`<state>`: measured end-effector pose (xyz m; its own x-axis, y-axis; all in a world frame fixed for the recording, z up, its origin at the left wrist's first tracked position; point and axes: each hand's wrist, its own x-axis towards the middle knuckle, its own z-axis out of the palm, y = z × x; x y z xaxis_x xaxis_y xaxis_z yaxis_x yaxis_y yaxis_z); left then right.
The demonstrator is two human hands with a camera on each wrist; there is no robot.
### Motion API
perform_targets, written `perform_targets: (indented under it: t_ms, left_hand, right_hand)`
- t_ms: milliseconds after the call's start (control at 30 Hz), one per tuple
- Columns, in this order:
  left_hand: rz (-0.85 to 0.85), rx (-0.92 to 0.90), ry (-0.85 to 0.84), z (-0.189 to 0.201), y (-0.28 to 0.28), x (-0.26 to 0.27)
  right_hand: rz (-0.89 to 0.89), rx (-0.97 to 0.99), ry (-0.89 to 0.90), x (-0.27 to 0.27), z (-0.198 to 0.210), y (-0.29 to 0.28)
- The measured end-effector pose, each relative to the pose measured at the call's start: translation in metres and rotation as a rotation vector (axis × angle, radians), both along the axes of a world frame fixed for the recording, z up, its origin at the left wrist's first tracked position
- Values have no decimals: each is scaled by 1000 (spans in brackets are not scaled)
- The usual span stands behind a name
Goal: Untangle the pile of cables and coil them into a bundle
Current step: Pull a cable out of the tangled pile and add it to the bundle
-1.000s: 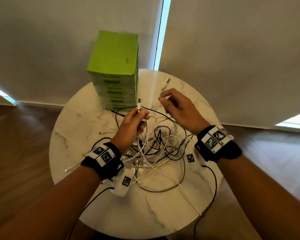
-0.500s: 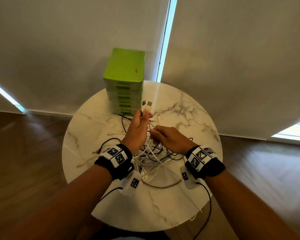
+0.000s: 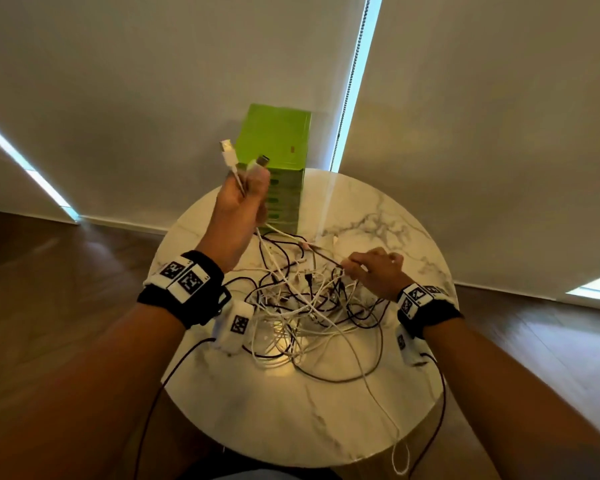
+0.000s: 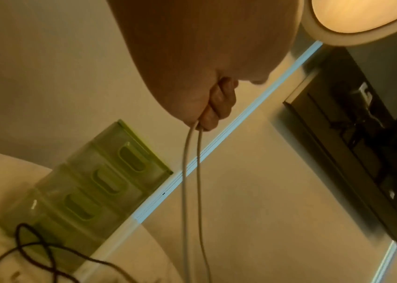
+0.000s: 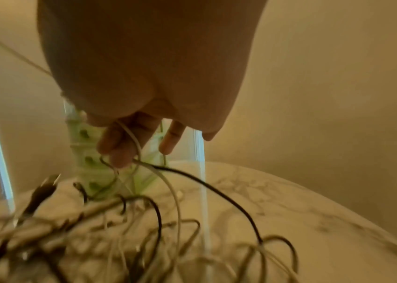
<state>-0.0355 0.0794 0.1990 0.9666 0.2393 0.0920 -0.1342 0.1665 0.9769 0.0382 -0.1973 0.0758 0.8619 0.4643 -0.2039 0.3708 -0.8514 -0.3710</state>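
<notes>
The left hand (image 3: 245, 199) is raised above the far-left part of the round white marble-patterned table (image 3: 326, 417), fist curled round two white cable ends whose plugs (image 3: 227, 152) stick up out of the top of the fist; in the left wrist view the two white strands (image 4: 192, 172) drop side by side from the curled fingers (image 4: 219, 103), running nearly straight down toward the table. The tangled pile of white and black cables (image 3: 309, 306) lies in the middle of the table, spreading toward its near edge, with one white strand trailing over the near-right edge. The right hand (image 3: 374, 271) is low, just over the far-right side of the pile, its fingertips pinching a thin strand; the right wrist view shows a pale cable (image 5: 141, 149) crossing the fingers (image 5: 119, 145) and a black one leaving from beside them, though the blur hides exactly which is gripped. What matters for the coming move is that the held white cable's long axis runs from the raised left fist down and rightward into the pile, passing close to the right hand, so the right hand is the nearer one to the knot. Probably the right hand must hold back or slip loops off while the left draws upward and away. A tall green plastic drawer box (image 3: 278, 157) stands at the far edge, just behind the left hand.
</notes>
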Motion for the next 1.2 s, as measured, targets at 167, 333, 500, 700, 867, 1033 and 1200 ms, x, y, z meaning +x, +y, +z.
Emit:
perform_targets:
  t_ms: [167,333,500,700,867,1033,1200]
  left_hand:
    - [-139,258,288,-31,-17,-12]
    - [-210,271,404,-50,-43,-5]
    - [-243,25,186,-37,-55,5]
    - [-213,-126,39,-13,-41,-3]
    - [-151,-249,-58,8,12,4]
    - [-66,123,42,0,24,-4]
    - [-292,477,274,-40,-5,-11]
  right_hand:
    - [-98,462,-81,6,55,30]
    - [200,496,90,-39,89,61]
    - [183,573,407,-49,52,61]
    - [173,387,384,-28,13,45]
    - [126,418,290,-14,0,9]
    - [-37,379,2,8,23,10]
    - [-111,471,-79,-4,59,46]
